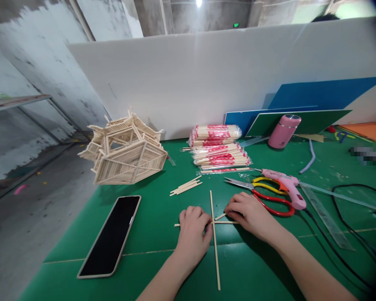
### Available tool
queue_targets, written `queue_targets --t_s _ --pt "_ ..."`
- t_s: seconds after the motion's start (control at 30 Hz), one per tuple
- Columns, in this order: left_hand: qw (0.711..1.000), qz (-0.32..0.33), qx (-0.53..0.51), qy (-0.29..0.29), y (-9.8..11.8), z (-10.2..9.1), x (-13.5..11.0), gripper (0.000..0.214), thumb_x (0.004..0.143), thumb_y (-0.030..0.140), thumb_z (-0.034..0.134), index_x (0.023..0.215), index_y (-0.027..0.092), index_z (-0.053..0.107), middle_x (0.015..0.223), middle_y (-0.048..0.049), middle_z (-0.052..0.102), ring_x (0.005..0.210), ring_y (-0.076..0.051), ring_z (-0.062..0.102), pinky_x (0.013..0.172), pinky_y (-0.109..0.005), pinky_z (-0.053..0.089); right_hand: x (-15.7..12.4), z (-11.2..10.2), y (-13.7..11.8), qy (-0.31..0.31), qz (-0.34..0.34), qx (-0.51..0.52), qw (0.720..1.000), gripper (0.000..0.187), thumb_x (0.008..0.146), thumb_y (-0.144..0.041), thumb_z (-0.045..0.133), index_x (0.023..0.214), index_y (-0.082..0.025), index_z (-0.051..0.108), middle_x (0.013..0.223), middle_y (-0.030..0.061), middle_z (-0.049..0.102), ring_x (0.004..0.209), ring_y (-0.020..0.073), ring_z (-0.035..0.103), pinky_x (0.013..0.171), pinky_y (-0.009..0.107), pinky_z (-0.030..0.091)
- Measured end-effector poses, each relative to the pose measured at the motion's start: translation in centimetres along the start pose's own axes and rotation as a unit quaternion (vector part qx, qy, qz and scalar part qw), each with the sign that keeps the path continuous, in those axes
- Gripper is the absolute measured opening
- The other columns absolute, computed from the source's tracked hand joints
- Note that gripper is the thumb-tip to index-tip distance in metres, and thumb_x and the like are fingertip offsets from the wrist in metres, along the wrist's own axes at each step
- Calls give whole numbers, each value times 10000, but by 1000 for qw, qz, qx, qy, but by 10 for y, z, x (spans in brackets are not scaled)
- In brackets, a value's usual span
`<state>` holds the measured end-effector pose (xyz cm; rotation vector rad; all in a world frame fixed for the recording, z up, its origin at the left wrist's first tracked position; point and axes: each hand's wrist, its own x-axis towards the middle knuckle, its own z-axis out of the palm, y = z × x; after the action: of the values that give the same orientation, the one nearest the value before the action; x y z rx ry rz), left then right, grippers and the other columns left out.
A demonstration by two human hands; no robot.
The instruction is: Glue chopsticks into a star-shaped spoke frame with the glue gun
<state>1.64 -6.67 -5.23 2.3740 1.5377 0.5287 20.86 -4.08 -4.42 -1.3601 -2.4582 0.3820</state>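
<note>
Pinching stick (220, 217) with right fingers (233, 207), left fingers (204, 218) gripping crosspiece (224, 222), phone (111, 236) near table edge (57, 246)

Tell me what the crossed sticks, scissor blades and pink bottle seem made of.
Crossed sticks: likely wood or bamboo, bare and matte; their pale tan shows no gloss.
Scissor blades: apparently polished metal, from the silvery sheen.
Pink bottle: perhaps coated metal or plastic; smooth, with a shiny band.

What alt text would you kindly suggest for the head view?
A person's left hand rests on crossed wooden sticks; the right hand holds a short stick. On the green table: phone, scissors, glue gun, stick model.
</note>
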Motion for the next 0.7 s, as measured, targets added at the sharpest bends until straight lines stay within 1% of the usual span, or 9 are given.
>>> queue_targets --t_s 0.33,0.53,0.7 --pt "1000 0 3 1 -1 2 0 152 784 175 405 739 205 547 777 -21 512 809 -181 415 718 -335 291 -1 -1 -2 -9 12 -2 1000 188 834 -286 444 766 -238 612 765 16 569 750 161 465 615 274 317" --pt "1000 0 4 -2 -2 3 0 154 781 178 408 750 206 556 783 -21 517 812 -182 417 730 -339 290 -1 0 -4 -17 -4 20 1000 191 847 -246 425 847 -255 616 788 14 572 767 159 449 649 277 318" --pt "1000 3 -5 -5 -1 1 1 149 780 188 416 767 206 563 779 -23 518 815 -184 419 733 -343 290 -1 -1 -4 -19 -5 24 1000 192 847 -252 430 851 -248 621 785 16 569 774 155 443 666 273 322"
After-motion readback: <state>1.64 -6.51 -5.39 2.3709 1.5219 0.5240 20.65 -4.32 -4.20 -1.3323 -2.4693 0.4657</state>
